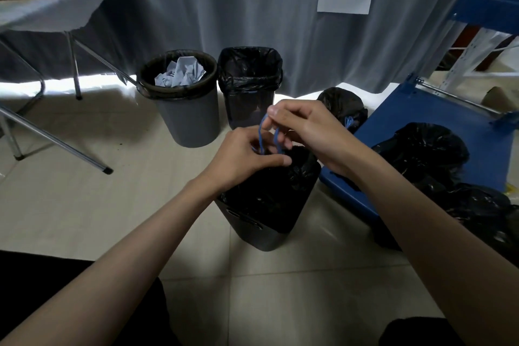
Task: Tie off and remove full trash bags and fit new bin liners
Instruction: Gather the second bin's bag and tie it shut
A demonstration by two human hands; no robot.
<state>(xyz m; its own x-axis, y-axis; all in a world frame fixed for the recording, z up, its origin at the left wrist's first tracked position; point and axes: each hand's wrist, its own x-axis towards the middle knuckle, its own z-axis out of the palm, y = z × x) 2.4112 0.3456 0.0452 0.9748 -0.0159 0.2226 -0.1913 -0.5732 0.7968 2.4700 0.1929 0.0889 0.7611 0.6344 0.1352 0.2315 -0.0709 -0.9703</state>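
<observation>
**Tying the bag shut**

Both hands pinch the blue strings [262, 135] of the black bag [269, 194], which sits in the near bin [264, 236] on the floor. The left hand [247, 154] holds low; the right hand [306, 123] pulls up. Pull snug, then knot before lifting.

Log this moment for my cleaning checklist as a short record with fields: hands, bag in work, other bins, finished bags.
left hand: left hand pinches the blue drawstring at the bag's mouth
right hand: right hand holds the drawstring loops up
bag in work: black bag, gathered at the top, in the near dark bin
round grey bin: lined, crumpled paper inside
square bin: black liner fitted, contents not visible
finished bags: tied black bags on the blue cart
</observation>
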